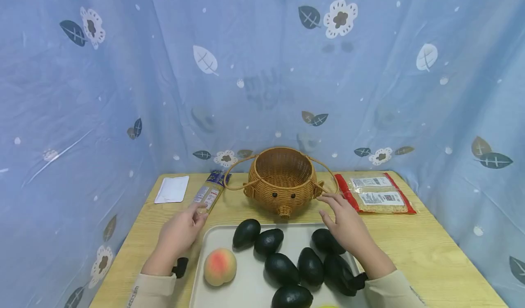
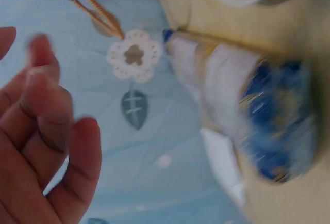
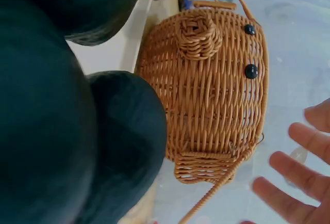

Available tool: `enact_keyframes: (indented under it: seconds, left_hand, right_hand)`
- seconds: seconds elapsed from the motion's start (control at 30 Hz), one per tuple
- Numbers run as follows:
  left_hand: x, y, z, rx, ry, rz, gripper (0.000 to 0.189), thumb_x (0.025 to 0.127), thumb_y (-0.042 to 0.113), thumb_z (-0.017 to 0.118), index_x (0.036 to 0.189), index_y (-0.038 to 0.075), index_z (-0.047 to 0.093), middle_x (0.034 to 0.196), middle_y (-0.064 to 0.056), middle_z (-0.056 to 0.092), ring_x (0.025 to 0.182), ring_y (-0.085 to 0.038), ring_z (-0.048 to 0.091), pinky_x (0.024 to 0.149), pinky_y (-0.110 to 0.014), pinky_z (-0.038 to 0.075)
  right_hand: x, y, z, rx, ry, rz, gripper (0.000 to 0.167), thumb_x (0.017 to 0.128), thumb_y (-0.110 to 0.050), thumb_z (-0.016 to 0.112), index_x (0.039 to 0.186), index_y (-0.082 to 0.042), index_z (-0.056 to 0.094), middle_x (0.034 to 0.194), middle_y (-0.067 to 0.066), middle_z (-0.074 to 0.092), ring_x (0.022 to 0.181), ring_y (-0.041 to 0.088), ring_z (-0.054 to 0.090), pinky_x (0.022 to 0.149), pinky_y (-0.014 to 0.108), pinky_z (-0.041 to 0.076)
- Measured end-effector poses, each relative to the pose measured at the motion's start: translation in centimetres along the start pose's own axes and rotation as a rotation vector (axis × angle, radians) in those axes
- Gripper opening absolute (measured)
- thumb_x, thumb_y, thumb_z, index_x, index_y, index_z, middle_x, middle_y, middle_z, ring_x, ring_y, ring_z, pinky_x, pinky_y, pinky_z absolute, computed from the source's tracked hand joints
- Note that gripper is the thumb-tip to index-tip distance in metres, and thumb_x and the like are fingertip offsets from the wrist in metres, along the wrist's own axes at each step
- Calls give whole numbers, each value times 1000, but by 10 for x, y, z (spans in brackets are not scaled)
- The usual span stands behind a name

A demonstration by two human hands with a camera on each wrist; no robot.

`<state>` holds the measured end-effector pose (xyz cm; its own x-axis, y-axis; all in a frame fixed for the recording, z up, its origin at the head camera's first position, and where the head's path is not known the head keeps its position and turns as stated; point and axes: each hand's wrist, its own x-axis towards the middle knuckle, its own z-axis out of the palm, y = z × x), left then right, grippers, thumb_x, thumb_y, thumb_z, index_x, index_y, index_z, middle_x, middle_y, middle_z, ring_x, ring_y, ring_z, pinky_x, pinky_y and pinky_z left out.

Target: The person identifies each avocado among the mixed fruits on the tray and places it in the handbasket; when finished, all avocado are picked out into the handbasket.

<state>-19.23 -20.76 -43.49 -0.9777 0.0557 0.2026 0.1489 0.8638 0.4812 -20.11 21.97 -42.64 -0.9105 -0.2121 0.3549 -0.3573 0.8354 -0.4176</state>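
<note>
A wicker basket (image 1: 262,192) with two black button eyes, a snout and looped handles stands behind the tray in the head view. My right hand (image 1: 348,223) hovers over the tray's back right corner, fingers spread beside the basket's right handle; in the right wrist view those fingers (image 3: 294,190) hold nothing. My left hand (image 1: 178,233) is by the lower end of a clear packet (image 1: 211,190) with a blue top. Seen from the left wrist, its fingers are loosely bent and apart from the packet (image 2: 227,74).
A cream tray (image 1: 250,271) in front carries a peach (image 1: 220,267) and several dark avocados (image 1: 282,269). Part of something yellow (image 1: 327,306) shows at the bottom edge. A white packet (image 1: 172,189) lies back left, a red-edged grain bag (image 1: 375,193) back right. Blue curtain (image 1: 262,71) hangs behind.
</note>
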Motion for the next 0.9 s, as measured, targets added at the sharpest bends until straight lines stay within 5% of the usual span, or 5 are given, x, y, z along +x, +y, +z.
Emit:
enact_keyframes:
  seconds: [0.17, 0.53, 0.7, 0.83, 0.9]
  left_hand:
    - [-14, -13, 21, -90, -112, -46, 33, 103, 19, 69, 134, 10, 68, 74, 5, 52, 58, -13, 45, 53, -33, 37]
    - [-44, -25, 54, -112, -418, -95, 52, 104, 22, 66, 152, 8, 51, 77, 2, 53, 59, -15, 50, 54, -34, 41]
    - [-52, -29, 57, -47, -394, -107, 57, 101, 20, 70, 153, 6, 49, 94, -4, 67, 73, -16, 61, 67, -42, 52]
    - [-54, -36, 55, -4, -373, -113, 69, 95, 20, 78, 154, 4, 48, 121, -16, 73, 95, -28, 73, 84, -53, 56]
    - [-52, -40, 54, 0, -368, -98, 75, 93, 20, 80, 156, 2, 44, 122, -17, 72, 99, -32, 73, 87, -55, 56]
  right_hand:
    - [-15, 7, 4, 53, 1, 54, 32, 94, -8, 78, 126, -8, 73, 123, 13, 66, 112, 39, 67, 92, 60, 53]
    - [-40, 32, 25, 166, -200, 157, 33, 98, -14, 75, 130, -10, 71, 138, 20, 56, 127, 44, 56, 103, 63, 45]
    - [-46, 36, 35, 264, -263, 221, 34, 99, -23, 74, 131, -13, 71, 138, 15, 57, 129, 40, 56, 105, 62, 44]
    - [-46, 37, 41, 348, -295, 236, 39, 100, -30, 73, 135, -13, 68, 135, 9, 60, 129, 35, 57, 105, 59, 44]
    - [-45, 37, 43, 357, -289, 247, 41, 99, -32, 74, 136, -14, 67, 134, 6, 61, 127, 31, 57, 104, 58, 45]
